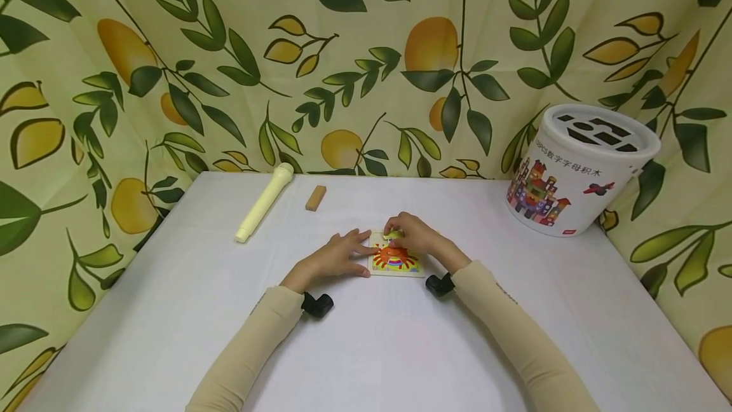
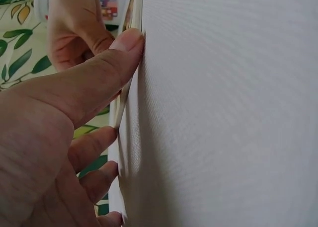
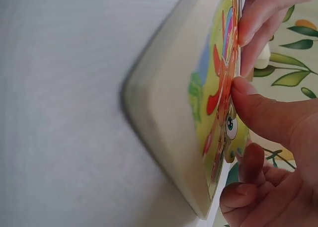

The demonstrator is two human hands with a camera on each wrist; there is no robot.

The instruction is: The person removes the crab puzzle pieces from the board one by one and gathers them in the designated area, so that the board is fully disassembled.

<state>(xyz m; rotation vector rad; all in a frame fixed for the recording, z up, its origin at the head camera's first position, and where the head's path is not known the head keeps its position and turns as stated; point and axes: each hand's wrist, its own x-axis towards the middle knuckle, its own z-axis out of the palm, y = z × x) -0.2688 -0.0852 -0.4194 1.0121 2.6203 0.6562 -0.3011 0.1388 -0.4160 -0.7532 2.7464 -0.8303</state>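
A small square crab puzzle board (image 1: 420,270), with a pale rim and an orange crab picture, lies on the white table. My left hand (image 1: 334,256) rests at its left side with fingers spread. In the left wrist view the left thumb (image 2: 130,39) touches the board's edge. My right hand (image 1: 416,233) is over the board's upper part. In the right wrist view its thumb and fingers pinch a yellowish puzzle piece (image 3: 231,127) with a printed eye, tilted up at the crab picture. The right fingers partly hide the picture's top in the head view.
Behind my left hand lie a small wooden block (image 1: 316,198) and a cream microphone-shaped stick (image 1: 264,203). A white lidded bucket (image 1: 577,173) of building blocks stands at the back right. A leaf-and-fruit patterned curtain (image 1: 354,94) hangs along the table's back and sides.
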